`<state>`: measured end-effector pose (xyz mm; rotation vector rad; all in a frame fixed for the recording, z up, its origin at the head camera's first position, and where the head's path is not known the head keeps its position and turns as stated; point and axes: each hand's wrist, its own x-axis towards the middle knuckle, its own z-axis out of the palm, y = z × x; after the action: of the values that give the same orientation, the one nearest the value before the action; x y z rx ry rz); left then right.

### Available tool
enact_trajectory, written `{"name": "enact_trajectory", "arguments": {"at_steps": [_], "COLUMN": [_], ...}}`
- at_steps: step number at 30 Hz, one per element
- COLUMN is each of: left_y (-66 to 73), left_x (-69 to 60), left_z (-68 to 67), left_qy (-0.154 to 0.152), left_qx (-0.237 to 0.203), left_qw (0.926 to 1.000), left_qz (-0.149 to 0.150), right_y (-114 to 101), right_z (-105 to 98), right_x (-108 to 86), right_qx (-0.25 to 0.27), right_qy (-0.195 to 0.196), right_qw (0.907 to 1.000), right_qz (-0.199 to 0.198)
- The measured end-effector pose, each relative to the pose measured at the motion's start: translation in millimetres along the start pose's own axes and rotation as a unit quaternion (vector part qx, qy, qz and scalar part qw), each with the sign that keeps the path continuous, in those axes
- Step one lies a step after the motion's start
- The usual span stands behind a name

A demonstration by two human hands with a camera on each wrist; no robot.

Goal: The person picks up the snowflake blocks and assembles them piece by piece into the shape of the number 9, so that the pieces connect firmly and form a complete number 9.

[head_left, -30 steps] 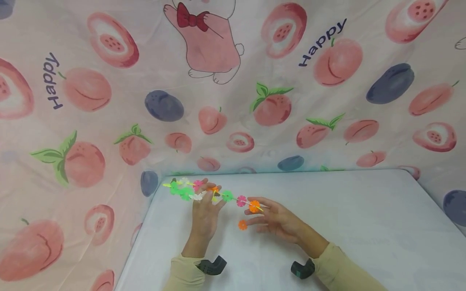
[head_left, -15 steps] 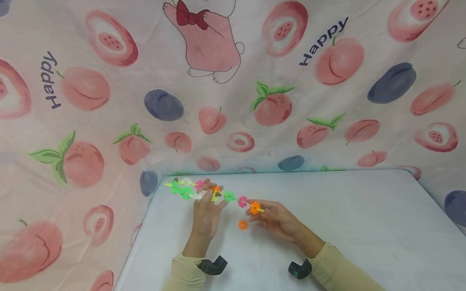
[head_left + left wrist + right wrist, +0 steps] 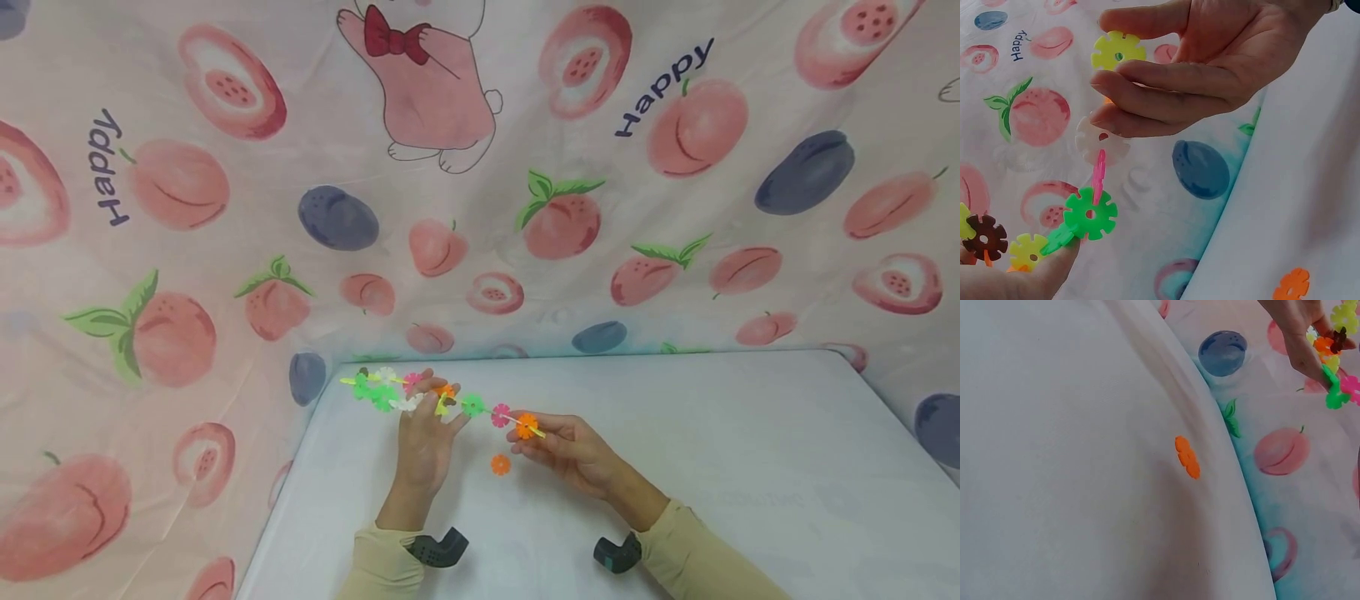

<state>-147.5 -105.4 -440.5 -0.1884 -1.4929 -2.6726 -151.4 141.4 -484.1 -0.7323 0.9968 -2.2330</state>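
A looped chain of interlocking snowflake discs (image 3: 472, 406) in green, pink, white, orange, yellow and brown hangs between both hands above the table. My left hand (image 3: 422, 454) holds the chain near a brown disc, its fingers among the pieces. At the chain's right end, my right hand (image 3: 576, 458) pinches a yellow disc (image 3: 1109, 55) between thumb and fingers; an orange disc (image 3: 527, 426) joins it. In the left wrist view, white, pink and green discs follow down the chain. A loose orange disc (image 3: 1187, 457) lies on the table below.
The white table (image 3: 720, 425) meets a fruit-patterned cloth (image 3: 480, 200) at its back and left edges. A black wrist-camera mount (image 3: 438, 547) sits at the left sleeve, and another black mount (image 3: 618, 553) at the right sleeve.
My right hand's fingers, spread around the end discs a second ago, have drawn together on the yellow disc. The chain's right end has shifted only slightly; my left hand is nearly still.
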Motion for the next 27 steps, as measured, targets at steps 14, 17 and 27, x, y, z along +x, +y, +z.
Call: {"name": "enact_trajectory", "arguments": {"at_steps": [14, 17, 27], "left_y": [0.9, 2.4, 8.8], "left_x": [-1.0, -0.8, 0.2], "left_z": [-1.5, -2.3, -8.1], "left_qy": [-0.006, -0.004, 0.007], "left_qx": [0.0, -0.002, -0.013], "left_qw": [1.0, 1.0, 0.9999], "left_qz": [-0.001, 0.0, 0.004], "right_y": [-0.5, -0.1, 1.6], "right_z": [0.5, 0.5, -12.6], "right_x": [0.6, 1.2, 2.9], "right_qx": [-0.017, -0.033, -0.055], "right_qy": [0.005, 0.017, 0.106], "right_qw": [0.9998, 0.9991, 0.9898], "right_qz": [0.007, 0.02, 0.078]}}
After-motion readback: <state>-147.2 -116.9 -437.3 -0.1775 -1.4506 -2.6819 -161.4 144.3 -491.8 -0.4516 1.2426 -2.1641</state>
